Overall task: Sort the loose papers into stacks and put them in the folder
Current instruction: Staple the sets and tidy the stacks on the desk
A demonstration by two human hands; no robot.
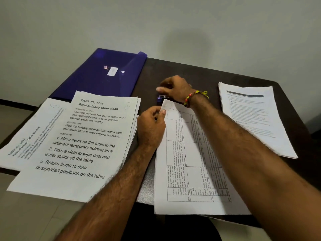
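A blue plastic folder [104,73] lies closed at the far left of the dark table [199,73]. In the middle lies a stack of papers printed with a table [182,171]. My left hand [152,126] pinches its top left corner. My right hand [173,87], with a beaded band at the wrist, is closed over a small blue object [159,100], perhaps a stapler, at that same corner. To the left lies a stack headed "Wipe balcony table clean" [83,145], on top of another sheet [29,136]. A third stack [253,119] lies at the right.
The left papers hang over the table's left and front edges. A grey textured sheet [146,186] shows between the left and middle stacks. A pale wall stands close behind the table. The floor shows at the left.
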